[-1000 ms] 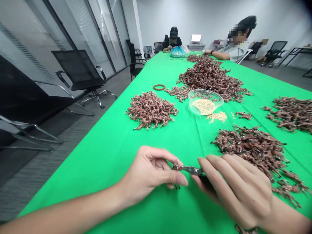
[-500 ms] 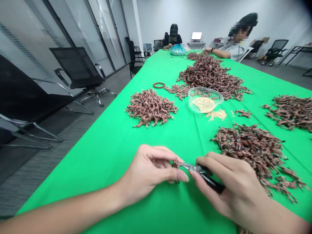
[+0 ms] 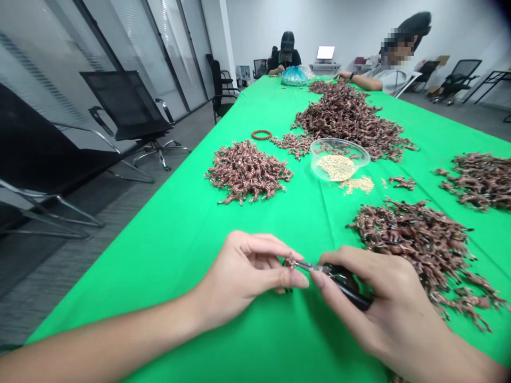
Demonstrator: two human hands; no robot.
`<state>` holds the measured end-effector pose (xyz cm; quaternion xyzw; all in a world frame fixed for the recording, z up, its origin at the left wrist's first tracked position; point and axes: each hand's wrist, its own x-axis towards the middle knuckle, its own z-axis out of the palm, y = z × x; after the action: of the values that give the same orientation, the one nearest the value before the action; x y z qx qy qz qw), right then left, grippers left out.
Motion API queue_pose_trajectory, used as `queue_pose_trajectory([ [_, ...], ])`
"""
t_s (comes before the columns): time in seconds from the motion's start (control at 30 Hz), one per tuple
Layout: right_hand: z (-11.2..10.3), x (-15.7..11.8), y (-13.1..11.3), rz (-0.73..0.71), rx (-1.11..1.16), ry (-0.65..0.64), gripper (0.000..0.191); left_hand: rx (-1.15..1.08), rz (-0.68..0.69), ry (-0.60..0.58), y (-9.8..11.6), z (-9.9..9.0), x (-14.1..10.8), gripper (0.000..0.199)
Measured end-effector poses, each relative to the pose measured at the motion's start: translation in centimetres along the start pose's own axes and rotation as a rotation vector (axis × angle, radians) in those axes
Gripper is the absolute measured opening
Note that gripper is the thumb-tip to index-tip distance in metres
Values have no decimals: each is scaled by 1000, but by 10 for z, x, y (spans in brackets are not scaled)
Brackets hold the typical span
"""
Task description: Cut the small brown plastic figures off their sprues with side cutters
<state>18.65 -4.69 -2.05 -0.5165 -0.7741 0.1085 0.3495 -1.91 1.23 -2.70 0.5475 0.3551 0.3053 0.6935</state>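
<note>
My left hand (image 3: 243, 271) pinches a small brown animal figurine (image 3: 290, 263) between thumb and fingers, low over the green cloth. Most of the figurine is hidden by the fingers; dark leg tips show beneath the thumb. In my right hand (image 3: 383, 287) is a pair of needle-nose pliers (image 3: 347, 286) with black handles. The slim metal jaws point left and their tips meet the figurine's upper end. Whether the jaws grip a part of it I cannot tell. Just right of my right hand lies a pile of similar brown figurines (image 3: 415, 234).
A green-covered table (image 3: 167, 234) carries another figurine pile (image 3: 249, 173) at left and a large heap (image 3: 347, 117) behind. A clear plastic bowl (image 3: 339, 165) holds tiny pale pieces, some spilled beside it. Beyond are a brown ring (image 3: 261, 135), a blue bag (image 3: 294, 76) and two seated people.
The pliers have rolled a little in my right hand, so the jaws look narrower. Both hands sit slightly higher in view; the figurine stays pinched in my left hand.
</note>
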Motion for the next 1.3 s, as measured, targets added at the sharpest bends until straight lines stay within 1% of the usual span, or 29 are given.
queue_pose_trajectory([
  [0.17,2,0,-2,-4,0,-2,13,15,19,0,2,1,0,18],
  [0.3,-1,0,-4,5,-15,21,18,44,23,1,5,2,-1,16],
  [0.33,-2,1,-5,16,-11,-3,20,50,33,0,5,2,-1,16],
  [0.4,-5,1,-5,66,31,-100,29,71,62,-2,6,3,-2,14],
  [0.47,-8,3,-6,135,114,-204,35,95,81,0,7,4,-3,14],
  [0.5,-9,3,-6,163,152,-231,37,98,85,1,8,4,-3,14],
  [0.57,-11,5,-7,176,180,-235,35,79,82,9,8,5,-2,14],
  [0.6,-12,5,-6,162,164,-214,32,52,77,20,8,5,-2,14],
  [0.67,-10,5,-4,84,80,-115,22,-13,57,48,8,5,-1,15],
  [0.73,-8,4,0,-58,-47,28,11,-78,23,67,7,4,0,18],
  [0.77,-6,2,3,-145,-117,98,12,-105,3,67,7,3,0,20],
  [0.83,-4,0,7,-277,-253,186,19,-144,-32,55,6,2,1,21],
  [0.97,-7,-3,11,-446,-446,245,30,-159,-67,29,6,2,-1,21],
  [1.1,-15,0,8,-636,-566,291,30,-162,-84,16,6,4,-4,23],
  [1.2,-18,1,7,-701,-609,316,28,-178,-94,7,6,6,-5,21],
  [1.3,-17,0,8,-715,-624,331,25,-178,-86,4,6,6,-4,21],
])
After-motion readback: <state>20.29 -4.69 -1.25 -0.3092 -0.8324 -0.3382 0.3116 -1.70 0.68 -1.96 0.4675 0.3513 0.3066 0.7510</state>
